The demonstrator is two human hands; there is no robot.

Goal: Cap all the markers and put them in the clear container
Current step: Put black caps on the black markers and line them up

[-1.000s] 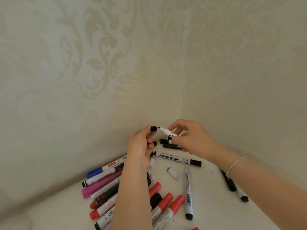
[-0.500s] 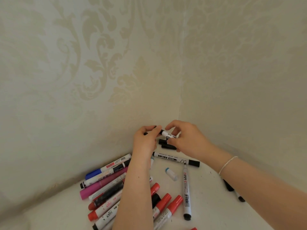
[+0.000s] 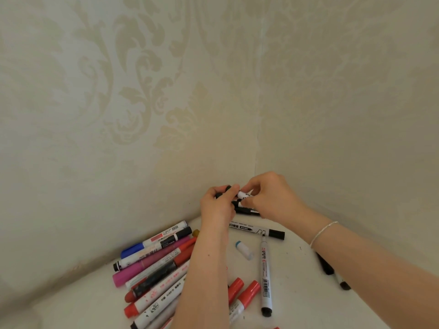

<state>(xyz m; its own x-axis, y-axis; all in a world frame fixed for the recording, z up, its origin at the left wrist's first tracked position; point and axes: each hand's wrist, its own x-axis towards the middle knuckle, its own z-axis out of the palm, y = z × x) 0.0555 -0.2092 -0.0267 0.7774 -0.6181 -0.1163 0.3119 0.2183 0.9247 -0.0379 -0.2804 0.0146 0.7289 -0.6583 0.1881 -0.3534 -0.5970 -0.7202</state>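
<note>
Above the far corner of the white table (image 3: 297, 302), my left hand (image 3: 217, 205) pinches a black cap (image 3: 228, 188). My right hand (image 3: 270, 198) grips a white marker (image 3: 242, 194), and the cap meets the marker's tip between my fingertips. Whether it is fully seated is hidden by my fingers. Several markers lie in a heap at the left: blue (image 3: 133, 250), pink (image 3: 140, 269), red-capped (image 3: 133, 309). A white and black marker (image 3: 259, 230) and an upright-lying marker (image 3: 265, 276) lie in the middle. No clear container is in view.
Patterned walls close the corner behind my hands. A small loose cap with a blue end (image 3: 243, 250) lies mid-table. Two red-capped markers (image 3: 247, 294) lie near my left forearm. Black markers (image 3: 324, 264) lie partly under my right forearm. Another black marker (image 3: 245, 211) lies below my hands.
The cap and the marker tip were apart a second ago. My hands have come together, and the cap now sits over the tip.
</note>
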